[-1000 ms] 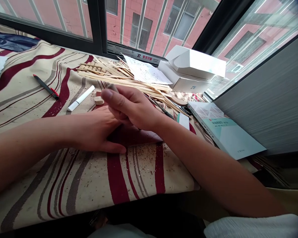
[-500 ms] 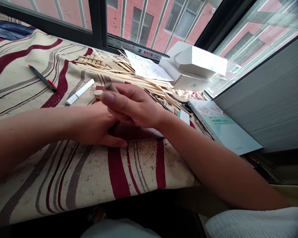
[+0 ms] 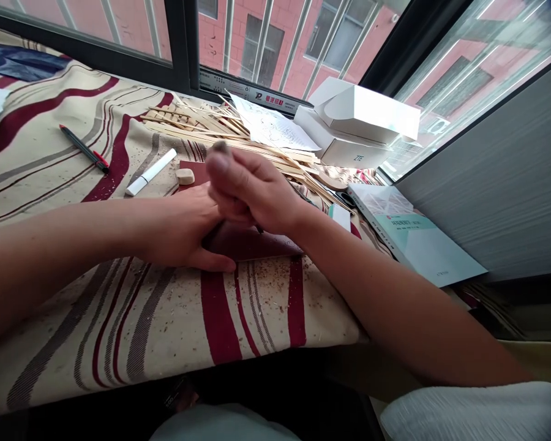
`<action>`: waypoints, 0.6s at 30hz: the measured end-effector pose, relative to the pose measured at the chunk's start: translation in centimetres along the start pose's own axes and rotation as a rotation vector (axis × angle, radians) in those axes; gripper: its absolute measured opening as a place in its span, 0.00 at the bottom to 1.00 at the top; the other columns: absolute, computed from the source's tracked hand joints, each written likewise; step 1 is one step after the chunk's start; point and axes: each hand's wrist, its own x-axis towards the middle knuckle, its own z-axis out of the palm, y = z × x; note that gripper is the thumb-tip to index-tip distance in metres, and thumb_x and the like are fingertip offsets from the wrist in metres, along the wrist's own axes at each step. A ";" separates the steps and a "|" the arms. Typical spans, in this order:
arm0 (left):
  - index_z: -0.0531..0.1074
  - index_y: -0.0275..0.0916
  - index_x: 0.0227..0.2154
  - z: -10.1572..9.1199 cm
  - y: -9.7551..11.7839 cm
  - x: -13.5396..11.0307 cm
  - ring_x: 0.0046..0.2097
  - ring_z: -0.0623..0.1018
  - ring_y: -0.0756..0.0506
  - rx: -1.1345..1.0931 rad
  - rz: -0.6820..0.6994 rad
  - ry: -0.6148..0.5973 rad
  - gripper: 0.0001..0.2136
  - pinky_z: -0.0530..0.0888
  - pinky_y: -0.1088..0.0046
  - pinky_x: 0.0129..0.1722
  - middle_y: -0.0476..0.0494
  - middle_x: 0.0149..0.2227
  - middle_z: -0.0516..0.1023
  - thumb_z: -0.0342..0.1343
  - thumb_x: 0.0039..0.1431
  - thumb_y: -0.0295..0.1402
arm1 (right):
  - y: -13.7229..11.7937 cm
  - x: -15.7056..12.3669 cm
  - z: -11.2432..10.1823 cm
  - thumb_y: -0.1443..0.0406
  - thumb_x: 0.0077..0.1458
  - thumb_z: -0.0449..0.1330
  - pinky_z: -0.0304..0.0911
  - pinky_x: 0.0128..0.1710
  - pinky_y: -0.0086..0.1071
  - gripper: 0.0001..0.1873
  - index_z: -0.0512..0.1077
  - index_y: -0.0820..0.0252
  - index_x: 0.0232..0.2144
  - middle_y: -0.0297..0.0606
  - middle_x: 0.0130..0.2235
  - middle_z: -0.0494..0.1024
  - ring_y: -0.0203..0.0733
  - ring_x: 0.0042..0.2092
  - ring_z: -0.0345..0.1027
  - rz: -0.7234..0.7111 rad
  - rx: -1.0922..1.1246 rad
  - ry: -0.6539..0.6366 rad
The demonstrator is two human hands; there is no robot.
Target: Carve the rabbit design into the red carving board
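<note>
Thumb spread wide, my left hand [image 3: 183, 226] lies flat on a dark red-brown sheet [image 3: 252, 245], its fingertips hidden behind my right hand. My right hand [image 3: 257, 196] is closed in a fist around a slim stick-like tool [image 3: 220, 147]. Its blunt greyish end pokes out above the thumb, and a small dark tip shows under the fist, over the sheet. Most of the tool is hidden by my fingers, so its kind does not show. Beyond my left hand, a small pale eraser-like block [image 3: 185, 177] rests on the sheet's far corner.
A white marker [image 3: 151, 173] and a red-and-black pen [image 3: 83, 148] lie to the left on the striped cloth [image 3: 174, 318], which is strewn with brown crumbs. Thin wooden strips [image 3: 206, 125], a drawn-on paper [image 3: 275, 125], a white box [image 3: 356, 122] and a book [image 3: 416, 236] stand farther back and right.
My right fist has shifted slightly to the right, and the tool's top end has tipped more upright. My left hand stays in place on the sheet.
</note>
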 end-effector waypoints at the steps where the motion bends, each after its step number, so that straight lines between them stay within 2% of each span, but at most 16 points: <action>1: 0.77 0.35 0.58 -0.2 0.2 0.0 0.66 0.75 0.34 -0.015 0.042 0.011 0.21 0.70 0.55 0.70 0.34 0.65 0.79 0.58 0.69 0.43 | -0.3 -0.2 -0.1 0.51 0.74 0.62 0.46 0.20 0.21 0.26 0.58 0.54 0.28 0.20 0.22 0.54 0.25 0.21 0.46 0.010 0.025 -0.124; 2: 0.78 0.35 0.55 -0.4 0.3 0.0 0.65 0.76 0.35 -0.024 0.066 0.015 0.18 0.70 0.56 0.69 0.35 0.64 0.79 0.58 0.69 0.41 | -0.4 -0.3 -0.2 0.53 0.76 0.59 0.45 0.20 0.21 0.24 0.59 0.54 0.29 0.20 0.22 0.53 0.25 0.21 0.45 0.019 0.055 -0.201; 4: 0.77 0.33 0.57 -0.4 0.4 -0.1 0.66 0.75 0.33 -0.027 0.047 0.007 0.22 0.71 0.54 0.69 0.32 0.67 0.77 0.60 0.68 0.43 | -0.4 -0.1 -0.2 0.55 0.78 0.55 0.42 0.18 0.22 0.23 0.58 0.54 0.28 0.20 0.21 0.52 0.25 0.20 0.41 0.047 0.098 -0.209; 6: 0.71 0.32 0.66 -0.1 0.2 -0.2 0.69 0.72 0.31 -0.020 0.000 0.002 0.31 0.69 0.49 0.70 0.27 0.72 0.71 0.60 0.68 0.47 | -0.1 0.4 0.0 0.51 0.76 0.58 0.41 0.18 0.24 0.27 0.57 0.54 0.27 0.21 0.21 0.52 0.26 0.20 0.40 0.066 0.058 -0.039; 9: 0.61 0.29 0.74 0.6 -0.3 -0.2 0.75 0.65 0.26 0.018 -0.048 0.004 0.43 0.64 0.45 0.74 0.20 0.79 0.57 0.58 0.67 0.56 | 0.5 0.9 0.7 0.44 0.67 0.67 0.46 0.19 0.25 0.31 0.57 0.54 0.26 0.23 0.23 0.54 0.28 0.22 0.47 0.026 -0.080 0.354; 10: 0.58 0.27 0.76 0.7 -0.4 -0.2 0.77 0.62 0.25 0.031 -0.058 0.007 0.47 0.63 0.44 0.75 0.18 0.80 0.53 0.58 0.66 0.58 | 0.6 0.9 1.0 0.43 0.66 0.67 0.47 0.19 0.25 0.31 0.57 0.54 0.27 0.23 0.24 0.55 0.29 0.23 0.48 0.008 -0.105 0.448; 11: 0.57 0.26 0.76 0.6 -0.4 -0.2 0.78 0.61 0.25 0.037 -0.064 0.008 0.47 0.62 0.45 0.76 0.17 0.80 0.51 0.58 0.66 0.58 | 0.6 0.8 1.1 0.43 0.66 0.67 0.47 0.20 0.25 0.31 0.58 0.54 0.27 0.24 0.24 0.55 0.29 0.24 0.49 -0.005 -0.114 0.481; 12: 0.59 0.25 0.75 0.5 -0.3 -0.1 0.77 0.61 0.26 0.031 -0.056 0.002 0.45 0.62 0.46 0.76 0.18 0.80 0.53 0.58 0.67 0.56 | 0.5 0.7 1.1 0.42 0.66 0.66 0.48 0.20 0.24 0.31 0.58 0.54 0.27 0.24 0.24 0.55 0.28 0.24 0.50 -0.004 -0.116 0.446; 13: 0.64 0.26 0.72 0.3 -0.1 -0.1 0.76 0.63 0.28 0.018 -0.035 -0.009 0.39 0.63 0.48 0.75 0.21 0.78 0.59 0.58 0.68 0.52 | 0.3 0.5 1.0 0.43 0.67 0.65 0.48 0.20 0.23 0.30 0.58 0.54 0.27 0.24 0.24 0.55 0.27 0.24 0.51 0.006 -0.112 0.343; 16: 0.79 0.33 0.58 -0.5 0.5 0.0 0.73 0.68 0.32 -0.011 0.047 -0.035 0.21 0.65 0.54 0.75 0.34 0.66 0.78 0.58 0.70 0.42 | -0.2 -0.1 0.2 0.45 0.70 0.63 0.47 0.21 0.19 0.29 0.60 0.55 0.26 0.22 0.23 0.55 0.24 0.22 0.52 0.028 -0.048 -0.151; 17: 0.80 0.35 0.55 -0.7 0.6 0.0 0.72 0.69 0.33 -0.013 0.061 -0.033 0.19 0.65 0.54 0.75 0.36 0.63 0.80 0.58 0.70 0.41 | -0.3 -0.2 -0.1 0.46 0.71 0.62 0.46 0.20 0.19 0.28 0.60 0.55 0.27 0.22 0.22 0.54 0.23 0.22 0.50 0.036 -0.003 -0.263; 18: 0.80 0.35 0.56 -0.7 0.7 -0.1 0.72 0.70 0.32 -0.011 0.061 -0.025 0.19 0.65 0.53 0.75 0.36 0.63 0.80 0.60 0.69 0.41 | -0.4 -0.2 -0.4 0.46 0.73 0.60 0.45 0.19 0.19 0.28 0.59 0.55 0.27 0.21 0.21 0.54 0.23 0.21 0.47 0.057 0.046 -0.311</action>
